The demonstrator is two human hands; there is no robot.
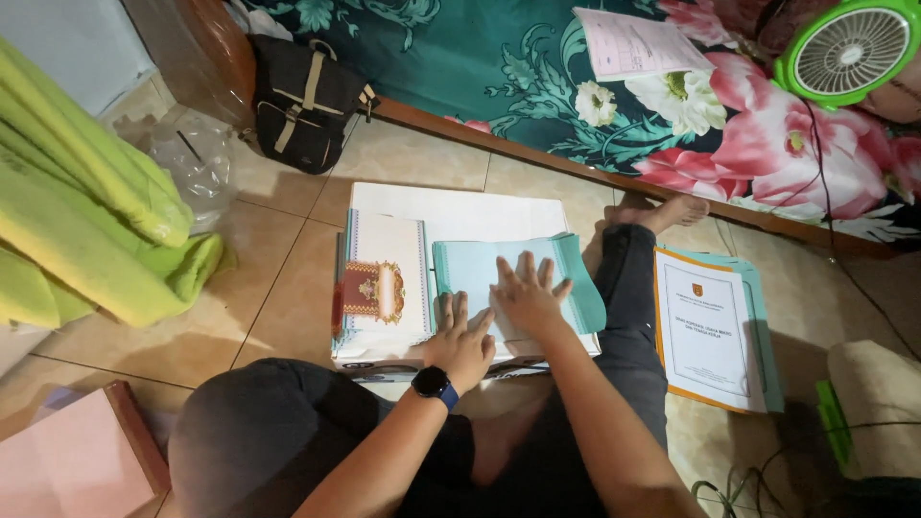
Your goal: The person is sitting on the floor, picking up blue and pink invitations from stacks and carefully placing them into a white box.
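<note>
Both hands lie flat with fingers spread, gripping nothing, on a pale teal paper sheet (480,273): the left hand (463,343), with a dark watch (434,384) at its wrist, presses near the sheet's front edge, and the right hand (527,295) rests just beyond it toward the middle. The sheet lies on the right half of a white box (451,206) on the tiled floor, its right end hanging past the box's right edge. A booklet with a red emblem (379,288) covers the left half. A printed document in an orange-edged folder (710,331) lies on the floor to the right
</note>
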